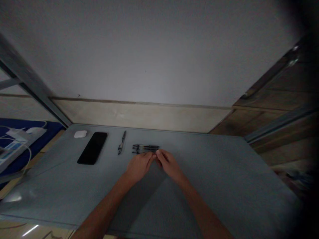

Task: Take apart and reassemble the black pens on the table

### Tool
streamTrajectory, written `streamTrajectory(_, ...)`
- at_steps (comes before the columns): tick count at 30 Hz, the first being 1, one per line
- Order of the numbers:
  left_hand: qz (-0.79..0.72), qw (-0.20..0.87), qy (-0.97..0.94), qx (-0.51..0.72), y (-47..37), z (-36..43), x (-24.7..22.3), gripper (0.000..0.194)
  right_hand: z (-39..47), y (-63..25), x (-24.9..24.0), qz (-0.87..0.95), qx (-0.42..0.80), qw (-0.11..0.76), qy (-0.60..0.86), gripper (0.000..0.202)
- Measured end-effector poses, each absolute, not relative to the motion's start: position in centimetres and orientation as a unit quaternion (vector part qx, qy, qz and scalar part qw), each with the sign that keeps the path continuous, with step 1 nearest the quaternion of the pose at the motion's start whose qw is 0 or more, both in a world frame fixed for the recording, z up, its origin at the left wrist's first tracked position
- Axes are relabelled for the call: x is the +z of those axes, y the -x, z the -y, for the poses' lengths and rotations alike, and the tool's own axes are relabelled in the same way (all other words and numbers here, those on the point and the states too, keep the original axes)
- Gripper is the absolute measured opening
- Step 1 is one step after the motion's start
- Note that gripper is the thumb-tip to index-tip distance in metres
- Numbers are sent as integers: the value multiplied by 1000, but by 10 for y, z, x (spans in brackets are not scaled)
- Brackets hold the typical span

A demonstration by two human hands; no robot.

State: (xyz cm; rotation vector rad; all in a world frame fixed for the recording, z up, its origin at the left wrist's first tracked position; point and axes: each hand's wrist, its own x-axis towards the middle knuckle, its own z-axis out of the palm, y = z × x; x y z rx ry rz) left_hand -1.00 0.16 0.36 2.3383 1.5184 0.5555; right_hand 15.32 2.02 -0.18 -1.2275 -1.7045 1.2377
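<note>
Several dark pens [146, 146] lie side by side, pointing left and right, near the middle of the grey table [211, 172]. At their near edge, my left hand [140, 165] has its fingers closed over the lowest pen, whose left end sticks out. My right hand [168, 163] is closed at the right end of the pens, its fingertips meeting those of my left hand. What its fingers pinch is hidden. A single pen [121, 143] lies apart to the left, slanted away from me.
A black phone [92, 148] and a small white case [80, 134] lie at the table's left. Beyond the left edge, a white power strip [23, 146] with cables rests on a blue surface. A pale wall [149, 66] rises behind the table.
</note>
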Motion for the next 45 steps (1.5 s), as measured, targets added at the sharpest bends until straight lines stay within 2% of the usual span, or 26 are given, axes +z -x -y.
streamTrajectory(7,-480,214,-818,235,13,-3,10,41,-18,-155,2,707,416,341,458,37)
streamTrajectory(16,-481,174,-830,223,6,3,7,28,-18,-153,-1,682,405,381,475,41)
streamTrajectory(19,-490,240,-788,284,4,2,7,25,-18,-152,-3,653,433,399,477,43)
streamTrajectory(22,-505,356,-686,384,3,3,11,29,-18,-150,-5,633,471,417,451,39)
streamTrajectory(25,-476,477,-559,483,4,3,18,31,-14,-147,-5,609,557,410,387,25)
streamTrajectory(26,-469,496,-525,509,5,3,21,31,-12,-145,-5,601,597,393,357,27)
streamTrajectory(28,-471,496,-480,548,8,0,23,31,-9,-143,-2,583,665,357,302,49)
streamTrajectory(30,-480,478,-465,571,10,-3,24,30,-7,-142,2,567,690,358,274,60)
streamTrajectory(33,-481,451,-467,589,14,-9,20,25,-9,-147,10,529,674,430,284,46)
streamTrajectory(35,-482,445,-473,588,17,-12,17,27,-12,-154,15,487,670,487,278,28)
streamTrajectory(37,-490,449,-493,561,18,-13,14,35,-15,-160,17,454,667,526,268,22)
streamTrajectory(45,-492,481,-628,363,3,0,8,52,-20,-159,13,403,638,574,317,33)
